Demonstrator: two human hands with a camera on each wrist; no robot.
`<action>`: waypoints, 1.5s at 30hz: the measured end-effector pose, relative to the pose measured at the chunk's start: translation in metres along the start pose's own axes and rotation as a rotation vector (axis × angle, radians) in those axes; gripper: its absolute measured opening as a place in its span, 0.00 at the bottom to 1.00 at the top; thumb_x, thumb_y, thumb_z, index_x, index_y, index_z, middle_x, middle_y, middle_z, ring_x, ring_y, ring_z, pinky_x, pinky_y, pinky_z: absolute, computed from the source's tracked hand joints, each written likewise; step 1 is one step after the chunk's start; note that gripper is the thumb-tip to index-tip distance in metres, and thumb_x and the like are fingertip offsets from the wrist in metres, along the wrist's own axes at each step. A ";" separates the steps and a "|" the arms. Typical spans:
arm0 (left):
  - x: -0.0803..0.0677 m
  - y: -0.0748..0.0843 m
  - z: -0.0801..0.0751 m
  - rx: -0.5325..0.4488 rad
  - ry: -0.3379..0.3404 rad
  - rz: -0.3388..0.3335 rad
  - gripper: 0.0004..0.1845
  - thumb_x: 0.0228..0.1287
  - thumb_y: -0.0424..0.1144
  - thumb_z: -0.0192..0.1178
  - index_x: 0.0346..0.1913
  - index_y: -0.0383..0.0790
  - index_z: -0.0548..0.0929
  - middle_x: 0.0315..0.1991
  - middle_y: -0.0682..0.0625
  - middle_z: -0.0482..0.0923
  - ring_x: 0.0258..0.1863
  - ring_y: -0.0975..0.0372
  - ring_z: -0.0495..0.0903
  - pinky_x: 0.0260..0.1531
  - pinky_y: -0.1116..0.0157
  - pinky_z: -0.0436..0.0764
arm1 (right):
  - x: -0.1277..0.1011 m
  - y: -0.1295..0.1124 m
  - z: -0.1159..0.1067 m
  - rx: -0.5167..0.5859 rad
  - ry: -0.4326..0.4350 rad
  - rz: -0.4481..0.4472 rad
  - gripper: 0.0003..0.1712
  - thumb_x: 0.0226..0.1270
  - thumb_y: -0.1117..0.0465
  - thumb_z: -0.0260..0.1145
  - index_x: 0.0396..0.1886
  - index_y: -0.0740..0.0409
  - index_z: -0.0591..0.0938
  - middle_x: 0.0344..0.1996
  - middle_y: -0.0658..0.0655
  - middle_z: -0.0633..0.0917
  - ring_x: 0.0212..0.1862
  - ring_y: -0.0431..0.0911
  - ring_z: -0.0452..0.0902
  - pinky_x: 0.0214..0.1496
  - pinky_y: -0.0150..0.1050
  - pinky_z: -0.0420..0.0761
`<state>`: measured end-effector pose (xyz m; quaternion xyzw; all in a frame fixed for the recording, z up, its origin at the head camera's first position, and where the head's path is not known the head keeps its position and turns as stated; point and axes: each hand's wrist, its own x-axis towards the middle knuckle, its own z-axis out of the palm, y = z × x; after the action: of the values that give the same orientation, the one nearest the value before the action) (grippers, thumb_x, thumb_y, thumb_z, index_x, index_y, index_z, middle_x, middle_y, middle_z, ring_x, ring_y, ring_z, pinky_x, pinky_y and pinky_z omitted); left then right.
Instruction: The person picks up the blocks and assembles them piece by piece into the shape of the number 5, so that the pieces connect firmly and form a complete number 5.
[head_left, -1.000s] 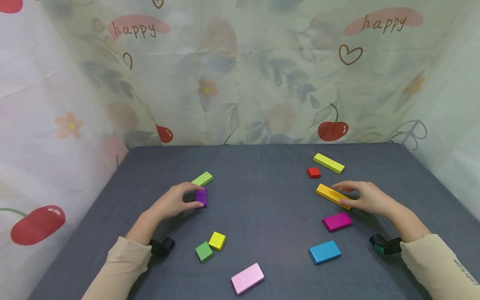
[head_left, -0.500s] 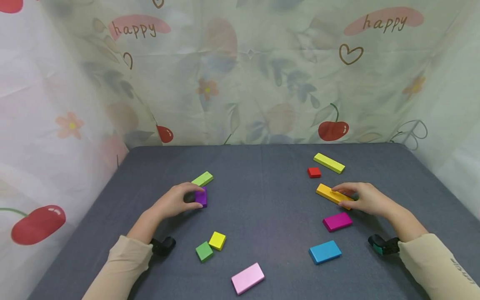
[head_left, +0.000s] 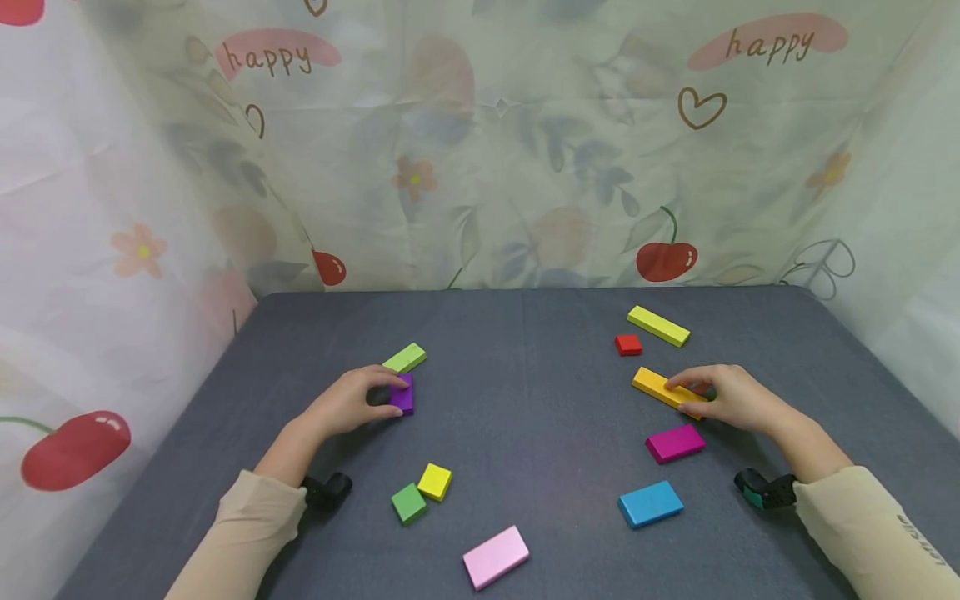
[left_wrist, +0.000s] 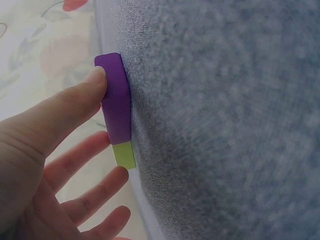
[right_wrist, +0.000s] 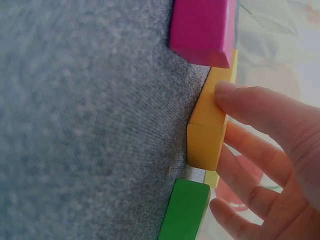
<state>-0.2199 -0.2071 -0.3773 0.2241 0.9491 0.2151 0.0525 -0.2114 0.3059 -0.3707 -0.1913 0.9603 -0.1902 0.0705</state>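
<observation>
Head view, fingers touching one purple block, one orange block

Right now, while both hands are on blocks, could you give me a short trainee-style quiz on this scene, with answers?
1. True or false: the right hand is touching the blue block.
2. In the head view, which colour is the block lowest in the picture? (a) red (b) pink (c) purple
3. Fill in the colour: in the head view, the small green block lies right beside a small ____ block.

Key:
1. False; it touches the orange block.
2. b, the pink block.
3. Yellow: the small yellow block.
</observation>
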 end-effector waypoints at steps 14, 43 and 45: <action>0.001 0.002 0.000 0.022 -0.008 -0.006 0.20 0.56 0.41 0.66 0.52 0.41 0.82 0.58 0.39 0.75 0.62 0.44 0.69 0.62 0.44 0.67 | 0.001 -0.001 0.002 0.001 0.023 0.022 0.17 0.56 0.61 0.68 0.47 0.58 0.83 0.45 0.64 0.83 0.41 0.51 0.78 0.39 0.45 0.82; 0.001 0.004 -0.001 0.022 -0.011 -0.024 0.20 0.56 0.41 0.66 0.53 0.41 0.81 0.58 0.39 0.75 0.62 0.44 0.69 0.62 0.45 0.67 | 0.019 -0.032 -0.005 0.033 0.070 -0.079 0.17 0.55 0.66 0.68 0.47 0.55 0.83 0.44 0.58 0.85 0.43 0.49 0.78 0.41 0.44 0.81; 0.001 0.004 -0.001 0.022 -0.009 -0.023 0.20 0.56 0.41 0.66 0.53 0.41 0.81 0.58 0.39 0.75 0.62 0.44 0.69 0.62 0.45 0.67 | 0.022 -0.035 -0.005 0.034 0.072 -0.091 0.17 0.55 0.66 0.68 0.47 0.55 0.84 0.44 0.58 0.85 0.42 0.49 0.78 0.40 0.43 0.81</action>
<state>-0.2193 -0.2041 -0.3750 0.2149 0.9536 0.2033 0.0567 -0.2211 0.2691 -0.3543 -0.2263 0.9492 -0.2164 0.0303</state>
